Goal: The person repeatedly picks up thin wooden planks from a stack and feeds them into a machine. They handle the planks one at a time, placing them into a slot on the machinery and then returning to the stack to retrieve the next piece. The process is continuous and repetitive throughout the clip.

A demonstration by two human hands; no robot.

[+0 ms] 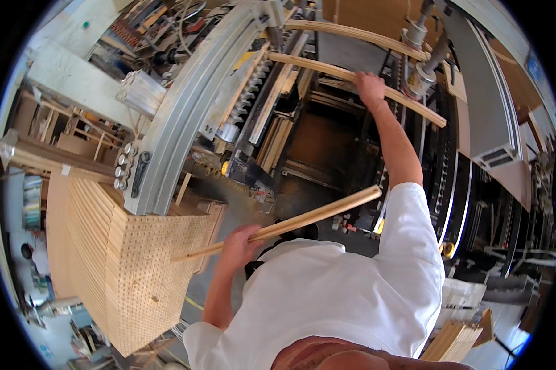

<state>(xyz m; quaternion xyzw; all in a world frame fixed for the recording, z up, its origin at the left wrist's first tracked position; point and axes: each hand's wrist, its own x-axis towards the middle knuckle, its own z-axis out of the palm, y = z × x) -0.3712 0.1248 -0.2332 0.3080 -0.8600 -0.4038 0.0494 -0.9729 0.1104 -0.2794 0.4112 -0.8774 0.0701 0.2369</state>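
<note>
My left hand [236, 246] is closed around a long wooden strip [318, 217], held low in front of my body and slanting up to the right. With my arm stretched forward, my right hand [370, 89] grips another wooden strip [415, 108] that spans the machine. That strip's left end meets the metal frame on the far side of the opening; its right end juts past the upright cylinder [422, 80]. Farther back, a third wooden strip [357, 34] lies across the same machine, roughly alongside it.
A tall stack of wooden strips [157, 265] stands at my left, end faces toward me. A grey metal beam [194, 98] runs along the machine's left, with black rails [453, 197] on the right. More wooden pieces [453, 339] lie at the lower right.
</note>
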